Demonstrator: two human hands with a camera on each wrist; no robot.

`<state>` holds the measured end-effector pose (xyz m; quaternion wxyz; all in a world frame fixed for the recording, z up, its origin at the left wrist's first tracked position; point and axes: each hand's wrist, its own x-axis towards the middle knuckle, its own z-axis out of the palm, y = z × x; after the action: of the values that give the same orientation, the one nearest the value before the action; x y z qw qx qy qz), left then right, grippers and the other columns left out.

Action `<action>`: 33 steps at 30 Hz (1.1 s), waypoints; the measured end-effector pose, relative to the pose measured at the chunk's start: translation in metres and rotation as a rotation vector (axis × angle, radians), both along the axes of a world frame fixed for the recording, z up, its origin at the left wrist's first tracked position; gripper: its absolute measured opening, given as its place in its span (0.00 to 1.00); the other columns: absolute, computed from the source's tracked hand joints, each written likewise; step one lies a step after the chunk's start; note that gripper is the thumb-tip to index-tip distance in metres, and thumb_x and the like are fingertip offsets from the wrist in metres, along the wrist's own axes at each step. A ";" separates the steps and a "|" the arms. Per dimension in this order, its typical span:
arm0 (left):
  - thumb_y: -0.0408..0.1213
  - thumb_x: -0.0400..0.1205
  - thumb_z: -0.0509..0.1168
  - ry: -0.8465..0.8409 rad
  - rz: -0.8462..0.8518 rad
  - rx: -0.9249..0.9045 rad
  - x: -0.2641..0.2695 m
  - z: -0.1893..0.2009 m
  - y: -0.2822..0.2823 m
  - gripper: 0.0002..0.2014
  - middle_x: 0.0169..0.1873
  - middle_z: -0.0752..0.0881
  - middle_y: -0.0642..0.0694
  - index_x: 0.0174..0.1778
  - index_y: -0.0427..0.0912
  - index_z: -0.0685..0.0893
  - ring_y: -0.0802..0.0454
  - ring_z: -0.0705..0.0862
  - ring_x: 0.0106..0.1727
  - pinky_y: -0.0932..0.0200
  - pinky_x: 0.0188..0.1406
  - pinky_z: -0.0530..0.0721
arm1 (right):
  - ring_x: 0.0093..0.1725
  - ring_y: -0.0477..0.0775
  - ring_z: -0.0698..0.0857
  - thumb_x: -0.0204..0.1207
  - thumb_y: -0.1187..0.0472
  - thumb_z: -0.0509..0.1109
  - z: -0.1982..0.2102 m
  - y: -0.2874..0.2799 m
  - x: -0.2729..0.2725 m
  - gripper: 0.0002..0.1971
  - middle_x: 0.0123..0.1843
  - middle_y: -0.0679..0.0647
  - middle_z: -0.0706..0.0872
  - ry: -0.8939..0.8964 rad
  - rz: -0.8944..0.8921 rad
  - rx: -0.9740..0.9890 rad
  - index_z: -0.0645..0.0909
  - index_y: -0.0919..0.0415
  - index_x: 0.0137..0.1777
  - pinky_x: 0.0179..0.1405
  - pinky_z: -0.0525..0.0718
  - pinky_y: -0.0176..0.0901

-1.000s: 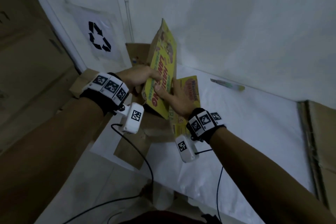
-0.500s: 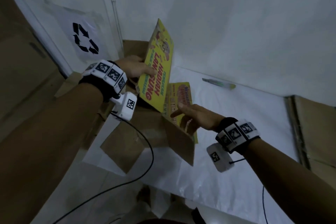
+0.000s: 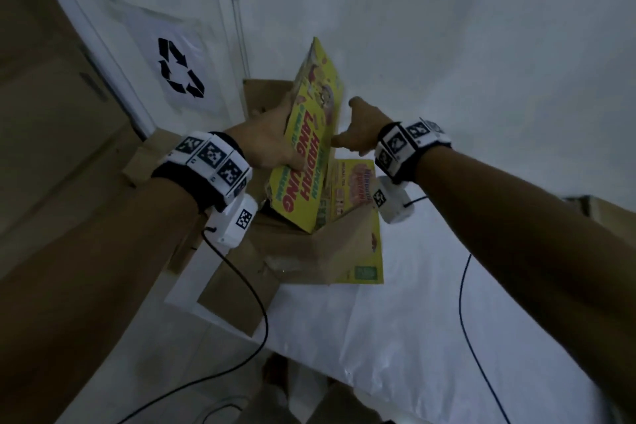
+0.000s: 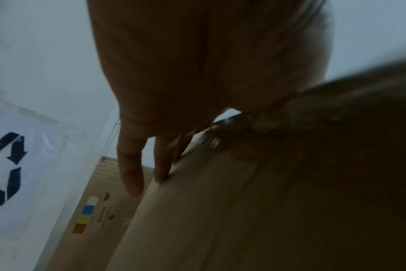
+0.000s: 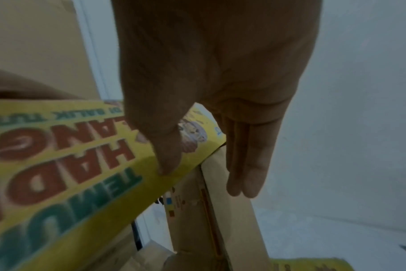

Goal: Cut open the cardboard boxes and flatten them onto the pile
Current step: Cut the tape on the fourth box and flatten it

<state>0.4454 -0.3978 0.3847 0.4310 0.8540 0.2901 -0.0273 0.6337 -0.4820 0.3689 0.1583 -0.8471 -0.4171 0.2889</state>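
A yellow printed cardboard box, cut open, stands tilted on edge over the white-covered table. My left hand holds its upright panel, thumb on the printed face and fingers behind. In the left wrist view those fingers lie straight along the brown back. My right hand is at the panel's right edge. Its thumb touches the yellow face, and its straight fingers reach past the edge. Another yellow panel and brown flaps hang below.
A recycling sign hangs on the white wall at the left. Brown cardboard stands in the corner behind the box. More cardboard lies at the table's right end. Wrist-camera cables trail over the table's near edge.
My right hand left the box's lower panel, drew back, then reached up to the upright panel's right edge. My left hand kept hold of the panel.
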 end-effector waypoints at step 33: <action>0.33 0.80 0.68 0.030 0.146 0.064 0.052 -0.055 0.074 0.47 0.81 0.63 0.43 0.84 0.60 0.41 0.44 0.71 0.76 0.50 0.72 0.75 | 0.62 0.68 0.80 0.84 0.61 0.62 -0.069 0.081 0.128 0.16 0.67 0.69 0.78 -0.181 -0.245 0.078 0.77 0.69 0.66 0.63 0.81 0.57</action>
<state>0.4976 -0.3233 0.3294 0.4001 0.8434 0.3587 0.0007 0.7614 -0.4007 0.2994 0.1868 -0.9074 -0.3342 0.1733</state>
